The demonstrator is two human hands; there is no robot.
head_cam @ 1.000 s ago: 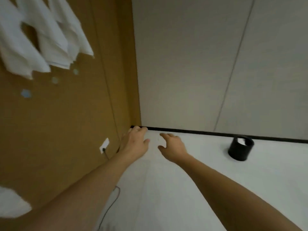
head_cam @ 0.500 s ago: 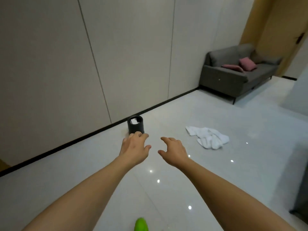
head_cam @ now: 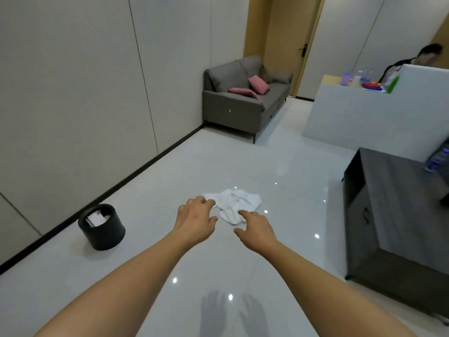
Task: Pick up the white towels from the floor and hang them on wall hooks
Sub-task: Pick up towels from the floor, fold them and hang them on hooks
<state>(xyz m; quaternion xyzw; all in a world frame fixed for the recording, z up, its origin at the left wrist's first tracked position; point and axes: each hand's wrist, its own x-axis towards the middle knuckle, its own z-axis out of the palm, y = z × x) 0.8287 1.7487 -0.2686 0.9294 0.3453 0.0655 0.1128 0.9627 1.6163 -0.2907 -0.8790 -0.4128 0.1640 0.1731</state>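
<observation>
A crumpled white towel (head_cam: 237, 203) lies on the glossy pale floor in the middle of the room. Both my arms stretch forward at about chest height, well above the floor. My left hand (head_cam: 195, 218) hovers with loosely curled fingers and holds nothing; in the picture it overlaps the towel's left edge. My right hand (head_cam: 256, 229) is also empty, fingers relaxed, just below the towel in the picture. Neither hand touches the towel. No wall hooks are in view.
A black round bin (head_cam: 102, 227) stands by the left wall's baseboard. A grey sofa (head_cam: 245, 98) with pink cushions sits at the far wall. A dark cabinet (head_cam: 393, 215) is on the right, a white counter (head_cam: 352, 113) behind it, with a person beyond.
My view has swung right, from the brown wall with hung towels, past the bin, to the towel on the floor. Both hands stay outstretched and empty.
</observation>
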